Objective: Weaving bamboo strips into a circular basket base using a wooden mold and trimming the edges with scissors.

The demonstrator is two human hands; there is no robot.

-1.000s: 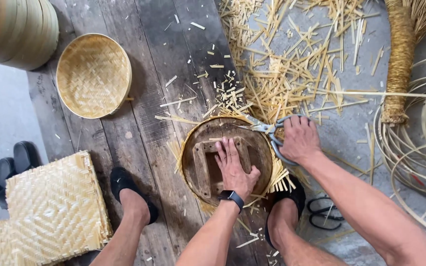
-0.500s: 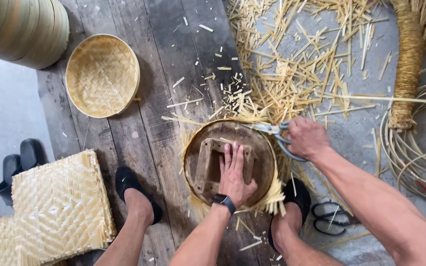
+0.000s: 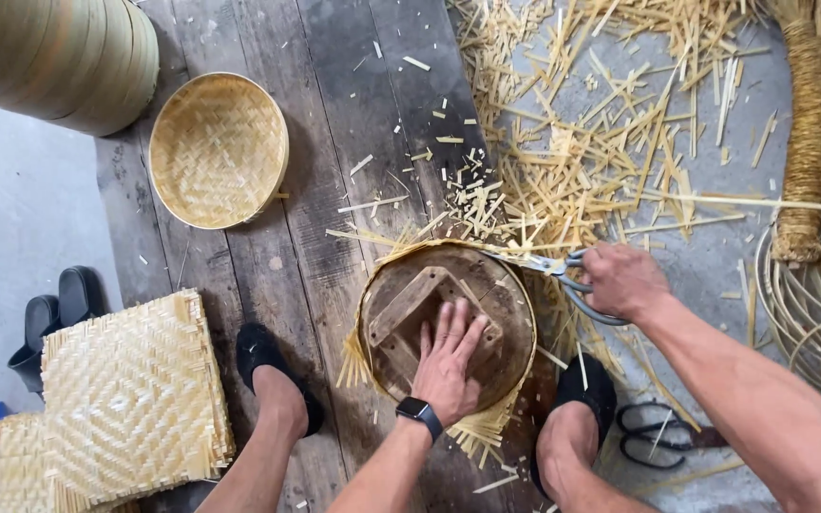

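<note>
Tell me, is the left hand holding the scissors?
No, the left hand lies flat on the round wooden form, while the right hand holds the scissors.

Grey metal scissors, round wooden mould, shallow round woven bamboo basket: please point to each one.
grey metal scissors point(image 3: 563, 275), head view, on the handle loop.
round wooden mould point(image 3: 510, 318), head view, on its bare top.
shallow round woven bamboo basket point(image 3: 218, 149), head view, on its woven bottom.

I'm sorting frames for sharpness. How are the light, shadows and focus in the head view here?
Head view: soft, even daylight, no glare; faint shadows under the finished basket and the left hand. The right hand, scissors and strip litter look crisp; slight wide-angle bending at the edges.
</note>
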